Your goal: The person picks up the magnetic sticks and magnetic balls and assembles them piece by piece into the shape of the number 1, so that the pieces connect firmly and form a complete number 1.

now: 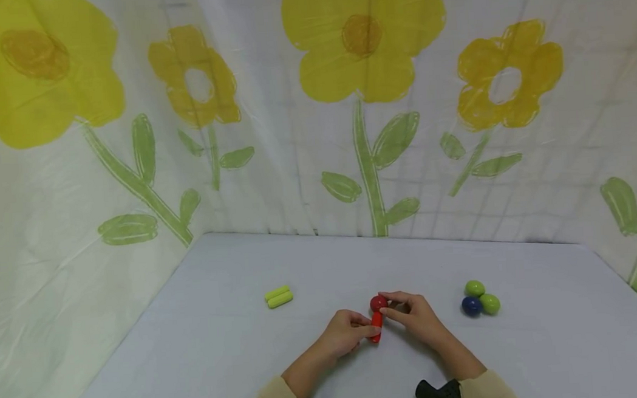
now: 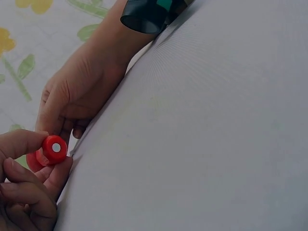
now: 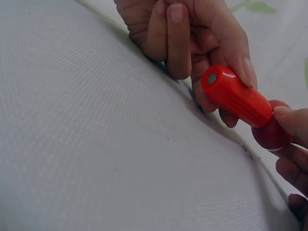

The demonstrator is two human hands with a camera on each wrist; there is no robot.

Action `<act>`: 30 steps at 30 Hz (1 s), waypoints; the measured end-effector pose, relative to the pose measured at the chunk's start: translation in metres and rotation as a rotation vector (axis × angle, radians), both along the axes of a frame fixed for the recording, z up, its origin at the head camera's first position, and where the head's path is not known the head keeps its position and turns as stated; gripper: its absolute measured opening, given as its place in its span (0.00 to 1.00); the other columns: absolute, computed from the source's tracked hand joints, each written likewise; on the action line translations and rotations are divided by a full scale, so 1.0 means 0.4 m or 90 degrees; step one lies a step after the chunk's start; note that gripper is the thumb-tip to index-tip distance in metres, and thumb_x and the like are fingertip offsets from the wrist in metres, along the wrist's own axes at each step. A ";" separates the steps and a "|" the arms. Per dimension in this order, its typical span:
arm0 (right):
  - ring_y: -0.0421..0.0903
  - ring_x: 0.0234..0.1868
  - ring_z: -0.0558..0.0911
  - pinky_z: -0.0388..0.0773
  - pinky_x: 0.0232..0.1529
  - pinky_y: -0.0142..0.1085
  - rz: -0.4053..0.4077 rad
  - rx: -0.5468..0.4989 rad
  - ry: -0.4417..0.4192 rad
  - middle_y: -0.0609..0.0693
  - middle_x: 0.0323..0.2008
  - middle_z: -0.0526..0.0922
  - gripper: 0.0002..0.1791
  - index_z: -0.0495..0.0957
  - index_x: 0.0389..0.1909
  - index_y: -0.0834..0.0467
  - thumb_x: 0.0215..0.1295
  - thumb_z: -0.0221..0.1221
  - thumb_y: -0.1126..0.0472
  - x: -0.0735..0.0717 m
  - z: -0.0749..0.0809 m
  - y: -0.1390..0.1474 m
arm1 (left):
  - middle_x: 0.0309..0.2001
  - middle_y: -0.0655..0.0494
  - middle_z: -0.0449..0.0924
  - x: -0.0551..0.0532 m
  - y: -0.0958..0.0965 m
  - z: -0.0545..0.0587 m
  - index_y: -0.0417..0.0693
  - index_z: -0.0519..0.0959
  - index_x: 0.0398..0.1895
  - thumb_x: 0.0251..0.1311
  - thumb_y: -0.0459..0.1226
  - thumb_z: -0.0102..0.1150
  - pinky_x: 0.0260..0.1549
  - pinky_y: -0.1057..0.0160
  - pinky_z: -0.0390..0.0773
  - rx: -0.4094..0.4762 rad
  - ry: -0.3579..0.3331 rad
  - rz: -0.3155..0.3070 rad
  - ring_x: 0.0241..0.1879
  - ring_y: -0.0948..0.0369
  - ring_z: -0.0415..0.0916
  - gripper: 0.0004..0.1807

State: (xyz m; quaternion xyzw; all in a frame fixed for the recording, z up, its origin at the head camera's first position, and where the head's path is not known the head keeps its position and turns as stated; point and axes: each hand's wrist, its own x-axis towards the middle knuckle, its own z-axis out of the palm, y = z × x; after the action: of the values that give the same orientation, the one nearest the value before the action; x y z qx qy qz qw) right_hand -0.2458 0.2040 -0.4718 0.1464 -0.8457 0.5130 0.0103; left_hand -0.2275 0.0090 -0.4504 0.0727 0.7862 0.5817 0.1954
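Note:
Between thumb and fingers, my left hand (image 1: 344, 334) pinches a bright red rod (image 1: 377, 323). My right hand (image 1: 418, 319) grips a darker red ball (image 1: 378, 303) at the rod's far end. In the right wrist view the ridged rod (image 3: 240, 98) meets the ball (image 3: 271, 134), and a round grey disc (image 3: 212, 78) sits in its free end. That end faces the camera in the left wrist view, where the ball is mostly hidden behind the rod (image 2: 47, 156) and fingers.
Two yellow-green rods (image 1: 278, 296) lie side by side on the white table (image 1: 195, 328), left of the hands. To the right, two green balls (image 1: 490, 303) and a dark blue ball (image 1: 471, 306) sit clustered. A flower-printed curtain (image 1: 274, 183) hangs behind the table.

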 end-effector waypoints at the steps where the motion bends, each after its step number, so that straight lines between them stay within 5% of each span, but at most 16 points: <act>1: 0.35 0.34 0.76 0.74 0.35 0.29 0.003 0.000 0.000 0.56 0.42 0.82 0.22 0.77 0.53 0.61 0.59 0.62 0.55 0.000 0.000 0.000 | 0.18 0.62 0.72 0.000 0.000 0.000 0.40 0.82 0.34 0.53 0.40 0.65 0.11 0.73 0.57 0.001 0.002 -0.001 0.11 0.68 0.56 0.11; 19: 0.34 0.37 0.78 0.74 0.37 0.27 0.000 -0.010 -0.033 0.60 0.48 0.81 0.24 0.74 0.56 0.63 0.62 0.60 0.54 0.016 0.012 -0.018 | 0.14 0.63 0.68 0.005 0.001 0.003 0.41 0.82 0.30 0.53 0.40 0.65 0.11 0.73 0.57 0.004 0.017 -0.009 0.10 0.68 0.56 0.10; 26: 0.49 0.50 0.80 0.74 0.45 0.25 0.010 -0.008 -0.028 0.62 0.53 0.78 0.24 0.73 0.56 0.65 0.63 0.59 0.56 0.017 0.013 -0.021 | 0.14 0.63 0.69 0.003 -0.001 -0.004 0.40 0.83 0.31 0.53 0.41 0.65 0.11 0.73 0.58 0.005 0.027 -0.002 0.10 0.68 0.58 0.11; 30: 0.49 0.48 0.80 0.74 0.43 0.25 0.001 -0.002 -0.029 0.62 0.53 0.78 0.23 0.73 0.56 0.65 0.63 0.59 0.57 0.016 0.013 -0.021 | 0.13 0.64 0.69 0.003 -0.001 -0.006 0.39 0.83 0.30 0.52 0.41 0.66 0.10 0.74 0.58 0.014 0.038 0.001 0.10 0.69 0.58 0.12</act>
State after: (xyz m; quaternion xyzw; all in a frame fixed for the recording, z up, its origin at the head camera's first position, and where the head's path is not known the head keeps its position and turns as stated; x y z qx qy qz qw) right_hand -0.2393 0.1957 -0.4665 0.1356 -0.8447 0.5177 -0.0090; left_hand -0.2263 0.0086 -0.4529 0.0918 0.7855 0.5877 0.1707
